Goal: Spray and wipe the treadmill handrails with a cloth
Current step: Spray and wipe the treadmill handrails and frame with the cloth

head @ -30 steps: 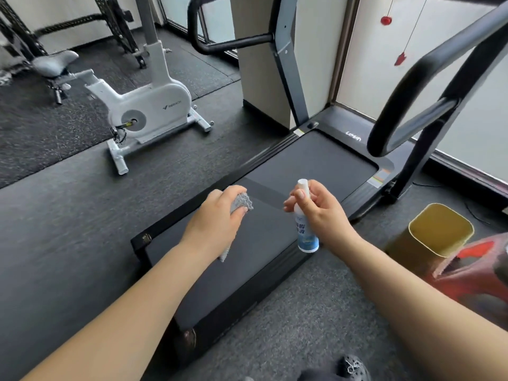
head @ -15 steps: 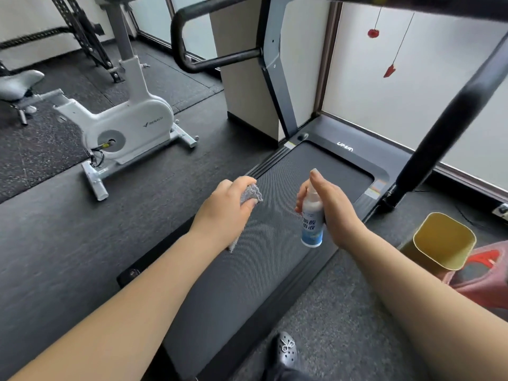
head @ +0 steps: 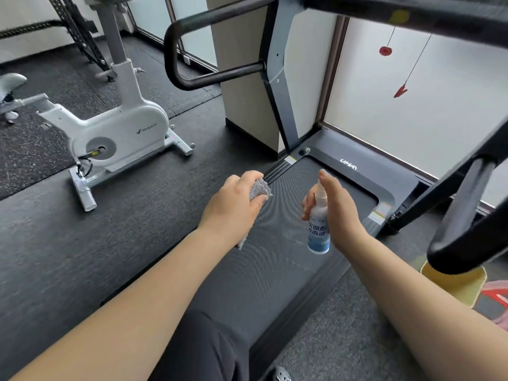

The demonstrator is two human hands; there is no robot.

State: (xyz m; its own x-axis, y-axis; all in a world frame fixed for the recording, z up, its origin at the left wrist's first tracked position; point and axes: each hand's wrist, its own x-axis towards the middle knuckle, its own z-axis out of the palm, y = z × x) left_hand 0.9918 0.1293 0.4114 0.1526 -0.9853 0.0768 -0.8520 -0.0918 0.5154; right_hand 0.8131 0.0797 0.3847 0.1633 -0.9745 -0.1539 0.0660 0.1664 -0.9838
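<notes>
Arms outstretched over treadmill belt (head: pixel 275 270); left hand (head: pixel 233 207) clutches cloth (head: pixel 259 189) (bunched); right hand (head: pixel 338 210) grips spray bottle (head: pixel 319 229) upright.

Home gym: treadmill (head: pixel 288 243), white exercise bike (head: pixel 121 133), rubber floor mats (head: pixel 33 149).

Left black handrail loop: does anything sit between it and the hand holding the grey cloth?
Nothing visible does. The left hand, its grip closed on the grey cloth, hovers over the dark treadmill belt, with only open air up to the left black handrail loop above it.
</notes>
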